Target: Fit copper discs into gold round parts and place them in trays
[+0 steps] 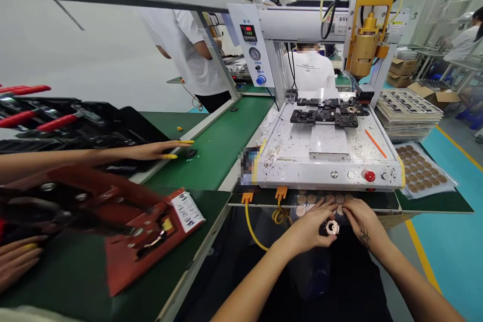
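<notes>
My left hand (311, 225) is closed around a small round part (332, 228) with a shiny copper-coloured ring face and a dark body. Its index fingertip rests by a sheet of round brown stickers (311, 199) at the front edge of the bench. Across from it, my right hand (364, 221), with a tattoo near the wrist, has its thumb and fingers pressed together at the edge of one round sticker (340, 210). The two hands are close together in front of the white machine (294, 171). Fingers partly hide the stickers.
Black fixtures (324, 113) and an orange stick (375, 143) lie on the machine bed. Another sticker sheet (424, 168) and stacked trays (409, 110) are at right. At left, a co-worker's hand (158, 151) reaches over the green belt (215, 146), near a red press (139, 241).
</notes>
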Action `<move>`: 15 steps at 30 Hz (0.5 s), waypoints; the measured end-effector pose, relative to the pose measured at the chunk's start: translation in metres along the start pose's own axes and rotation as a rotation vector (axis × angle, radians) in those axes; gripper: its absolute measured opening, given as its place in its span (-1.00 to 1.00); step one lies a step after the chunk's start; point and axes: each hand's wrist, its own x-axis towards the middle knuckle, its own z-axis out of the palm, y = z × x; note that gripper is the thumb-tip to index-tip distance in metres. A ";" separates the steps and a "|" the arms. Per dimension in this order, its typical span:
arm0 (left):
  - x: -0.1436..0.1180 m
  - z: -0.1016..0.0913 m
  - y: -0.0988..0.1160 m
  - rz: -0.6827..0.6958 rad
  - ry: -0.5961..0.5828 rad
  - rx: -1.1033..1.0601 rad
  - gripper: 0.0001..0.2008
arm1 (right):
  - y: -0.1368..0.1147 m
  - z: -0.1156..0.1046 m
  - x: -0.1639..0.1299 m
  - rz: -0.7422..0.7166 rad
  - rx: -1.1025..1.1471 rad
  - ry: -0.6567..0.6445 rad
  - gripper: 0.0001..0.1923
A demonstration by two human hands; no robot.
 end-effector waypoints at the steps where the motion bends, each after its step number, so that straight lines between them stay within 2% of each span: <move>1: -0.003 0.002 0.001 -0.005 0.003 -0.003 -0.60 | 0.002 -0.001 -0.001 0.002 0.000 -0.011 -0.74; 5: -0.005 0.005 0.002 -0.039 0.026 -0.022 -0.57 | 0.009 -0.002 0.000 -0.027 -0.003 -0.059 -0.79; 8: -0.003 0.003 0.001 -0.063 0.025 -0.049 -0.60 | 0.019 0.005 -0.004 -0.081 -0.001 -0.069 -0.75; 12: -0.003 -0.006 0.003 -0.074 -0.010 -0.080 -0.67 | 0.035 0.019 -0.022 -0.170 0.011 -0.038 -0.63; 15: -0.004 -0.012 0.007 -0.073 -0.042 -0.083 -0.69 | 0.036 0.023 -0.040 -0.215 0.040 -0.034 -0.63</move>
